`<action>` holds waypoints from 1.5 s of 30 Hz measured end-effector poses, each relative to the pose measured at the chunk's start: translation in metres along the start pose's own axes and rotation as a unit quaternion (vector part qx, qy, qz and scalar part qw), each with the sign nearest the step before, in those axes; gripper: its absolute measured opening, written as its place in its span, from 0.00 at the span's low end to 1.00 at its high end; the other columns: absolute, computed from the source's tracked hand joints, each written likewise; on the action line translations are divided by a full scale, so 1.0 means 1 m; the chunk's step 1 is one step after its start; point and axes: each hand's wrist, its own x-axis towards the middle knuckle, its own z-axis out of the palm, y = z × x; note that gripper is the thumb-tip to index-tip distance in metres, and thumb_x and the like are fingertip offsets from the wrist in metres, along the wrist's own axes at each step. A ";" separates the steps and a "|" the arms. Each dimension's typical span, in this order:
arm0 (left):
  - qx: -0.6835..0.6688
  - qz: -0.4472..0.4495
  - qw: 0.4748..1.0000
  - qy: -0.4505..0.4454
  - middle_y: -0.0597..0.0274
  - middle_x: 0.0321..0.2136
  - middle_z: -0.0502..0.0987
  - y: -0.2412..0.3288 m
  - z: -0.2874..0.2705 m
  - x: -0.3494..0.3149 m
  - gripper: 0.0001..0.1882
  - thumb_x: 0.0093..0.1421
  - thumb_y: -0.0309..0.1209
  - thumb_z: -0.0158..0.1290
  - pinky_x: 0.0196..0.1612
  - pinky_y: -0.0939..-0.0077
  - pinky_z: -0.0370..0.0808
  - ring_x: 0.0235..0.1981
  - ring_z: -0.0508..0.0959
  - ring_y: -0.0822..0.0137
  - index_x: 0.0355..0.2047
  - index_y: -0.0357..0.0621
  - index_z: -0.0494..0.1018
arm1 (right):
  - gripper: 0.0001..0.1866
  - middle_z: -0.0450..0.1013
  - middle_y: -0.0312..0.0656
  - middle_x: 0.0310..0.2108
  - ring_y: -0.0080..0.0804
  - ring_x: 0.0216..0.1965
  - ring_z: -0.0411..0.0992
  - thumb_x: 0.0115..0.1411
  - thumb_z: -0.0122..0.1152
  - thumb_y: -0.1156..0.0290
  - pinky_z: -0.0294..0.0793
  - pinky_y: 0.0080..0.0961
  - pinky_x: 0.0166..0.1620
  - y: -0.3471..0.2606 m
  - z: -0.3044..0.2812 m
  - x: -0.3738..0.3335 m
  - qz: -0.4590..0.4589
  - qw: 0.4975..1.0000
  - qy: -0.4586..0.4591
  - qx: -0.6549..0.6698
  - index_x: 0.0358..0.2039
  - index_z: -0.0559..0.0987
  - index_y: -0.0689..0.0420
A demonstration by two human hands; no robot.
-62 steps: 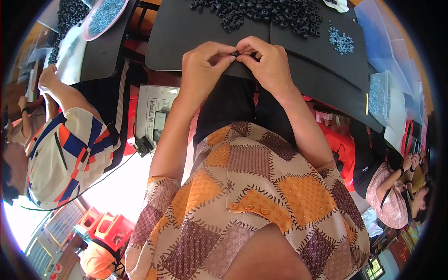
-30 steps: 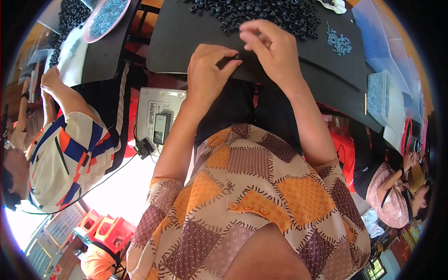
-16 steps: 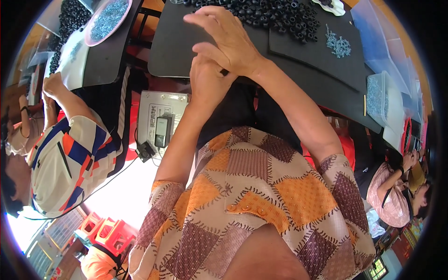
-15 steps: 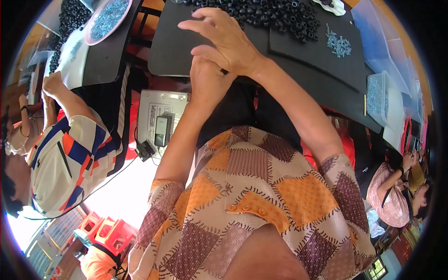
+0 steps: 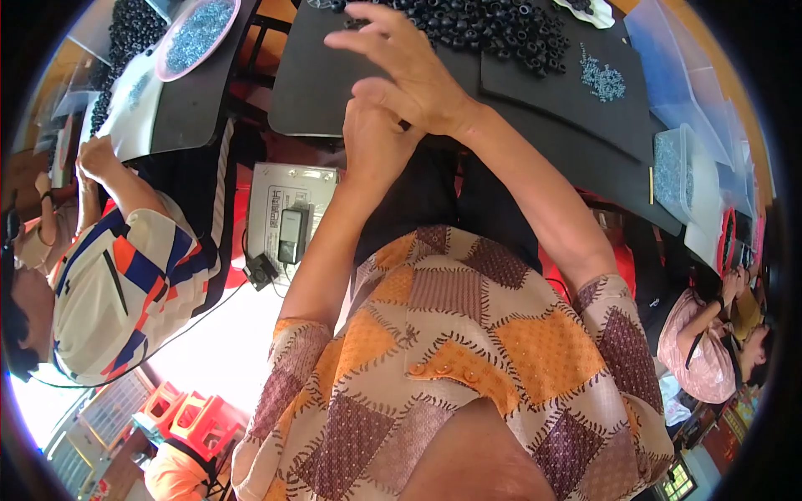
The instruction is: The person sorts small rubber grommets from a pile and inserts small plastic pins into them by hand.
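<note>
My left hand [image 5: 373, 140] is closed, held over the near edge of the black table [image 5: 305, 96]. What its fingers hold, if anything, is hidden. Crossing just above it, my right hand [image 5: 408, 73] has its fingers stretched out and apart, pointing left; its thumb lies by the left hand's knuckles. Beyond the hands spreads a heap of small black hollow plastic pieces [image 5: 501, 32]. To the right, a small pile of silvery-blue screws [image 5: 602, 82] lies on a dark flat board [image 5: 547, 96].
A clear tub of screws [image 5: 673, 171] stands on the right by tall translucent bins [image 5: 685, 83]. At left, a co-worker [image 5: 125, 275] sits at another table with a pink-rimmed dish [image 5: 159, 68] of screws. Below the table edge, a box [image 5: 266, 200] carries a small device [image 5: 291, 234].
The right hand's fingers have shifted slightly, while both hands stay crossed in nearly the same place. The view has moved a little.
</note>
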 end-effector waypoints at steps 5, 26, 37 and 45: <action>-0.252 -0.106 0.961 -0.041 0.61 0.33 0.83 0.005 -0.016 0.001 0.08 0.50 0.26 0.69 0.38 0.75 0.76 0.31 0.81 0.67 0.31 0.38 0.84 | 0.20 0.66 0.49 0.56 0.46 0.53 0.69 0.67 0.59 0.59 0.67 0.38 0.56 -0.041 -0.077 0.028 0.140 0.985 0.097 0.027 0.53 0.75 0.57; -0.346 -0.233 0.899 -0.133 0.55 0.40 0.83 0.015 -0.020 0.015 0.14 0.69 0.31 0.53 0.47 0.78 0.78 0.40 0.82 0.70 0.45 0.31 0.81 | 0.12 0.77 0.41 0.35 0.34 0.35 0.75 0.54 0.70 0.74 0.75 0.30 0.39 -0.029 -0.124 -0.074 0.285 0.956 -0.064 0.024 0.39 0.82 0.58; -0.343 -0.201 0.908 -0.133 0.57 0.40 0.83 0.041 -0.011 0.014 0.11 0.66 0.26 0.57 0.47 0.78 0.76 0.41 0.81 0.72 0.46 0.33 0.80 | 0.13 0.82 0.34 0.36 0.17 0.33 0.76 0.56 0.69 0.78 0.76 0.18 0.40 -0.050 -0.217 -0.060 0.330 0.943 0.049 0.013 0.44 0.83 0.57; -0.432 -0.167 0.865 -0.192 0.56 0.45 0.82 0.067 0.004 0.022 0.19 0.63 0.24 0.60 0.52 0.74 0.77 0.47 0.80 0.70 0.53 0.34 0.75 | 0.14 0.76 0.36 0.32 0.22 0.31 0.74 0.53 0.69 0.81 0.75 0.21 0.37 -0.055 -0.147 -0.057 0.297 0.951 -0.027 0.086 0.41 0.85 0.56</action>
